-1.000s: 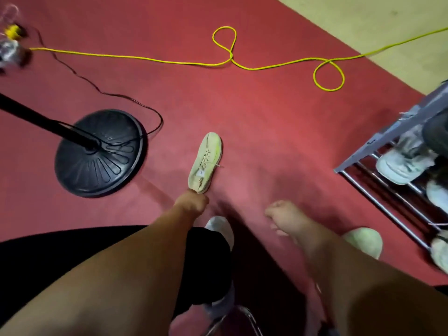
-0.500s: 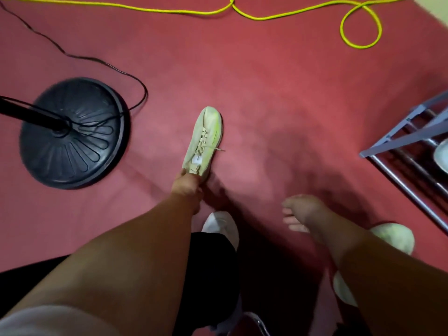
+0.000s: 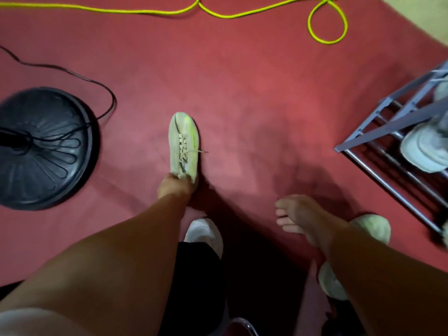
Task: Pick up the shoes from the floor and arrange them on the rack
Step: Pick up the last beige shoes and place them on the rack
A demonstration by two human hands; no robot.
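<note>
A pale green laced sneaker (image 3: 183, 144) lies on the red carpet, toe pointing away from me. My left hand (image 3: 175, 185) grips its heel end, fingers curled round the collar. My right hand (image 3: 297, 215) hangs above the carpet to the right, fingers relaxed and holding nothing. Under my right forearm lies a second pale green shoe (image 3: 374, 229), mostly hidden. The grey metal shoe rack (image 3: 368, 137) stands at the right edge with pale sneakers (image 3: 421, 151) on its bars.
A black round stand base (image 3: 46, 146) with a black cable sits at the left. A yellow cord (image 3: 242, 14) loops across the far carpet. My own white shoe (image 3: 204, 235) and black trouser leg are just below the left hand.
My left hand has closed round the sneaker's heel, and the sneaker's toe has swung left until it points straight away. My right hand stays open beside it.
</note>
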